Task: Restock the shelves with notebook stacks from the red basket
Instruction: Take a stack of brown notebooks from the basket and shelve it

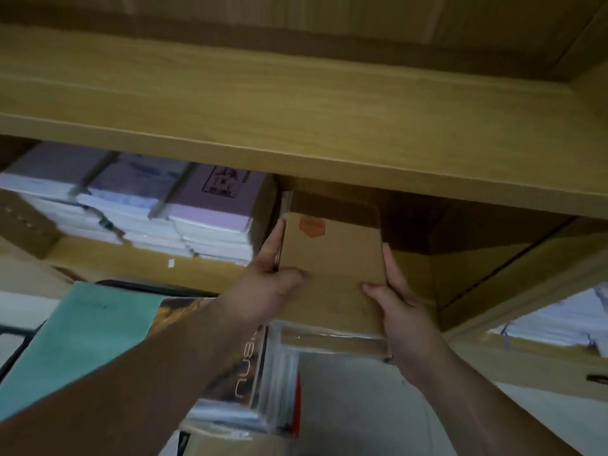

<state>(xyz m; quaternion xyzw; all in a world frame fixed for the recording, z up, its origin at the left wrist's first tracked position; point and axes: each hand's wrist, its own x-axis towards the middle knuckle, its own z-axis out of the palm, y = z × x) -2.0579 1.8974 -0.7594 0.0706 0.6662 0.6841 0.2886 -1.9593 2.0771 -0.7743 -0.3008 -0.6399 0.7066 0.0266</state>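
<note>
While both hands, left hand point(276, 281) and right hand point(399, 296), clamp the brown notebook stack point(332, 268) by its sides at the shelf point(296, 153) opening, it looks stiff, fairly heavy (side grip suits).

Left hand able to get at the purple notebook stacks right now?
Probably not yet: the left hand grips the brown notebook stack with the right hand. The purple stacks sit just to its left, nothing in front, so the way looks free once it lets go.
</note>
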